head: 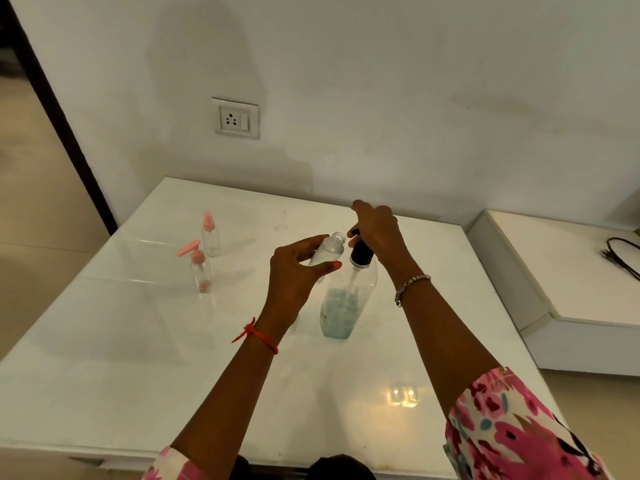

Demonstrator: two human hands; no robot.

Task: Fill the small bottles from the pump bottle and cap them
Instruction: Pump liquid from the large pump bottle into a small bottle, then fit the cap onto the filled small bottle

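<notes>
A clear pump bottle (341, 303) with a black pump head stands on the white table (138, 341), holding bluish liquid in its lower part. My right hand (375, 230) rests on top of the pump head, fingers curled over it. My left hand (298, 271) grips a small clear open bottle (330, 249), tilted with its mouth just below the black nozzle. At the far left stand two more small clear bottles: one with a pink pump cap (199, 270) and one with a pink spray cap (210, 235).
A wall with a socket (235, 118) rises behind the table. A lower white ledge (571, 289) with a black cable (620, 254) lies to the right. A dark door frame (59, 116) runs down the left.
</notes>
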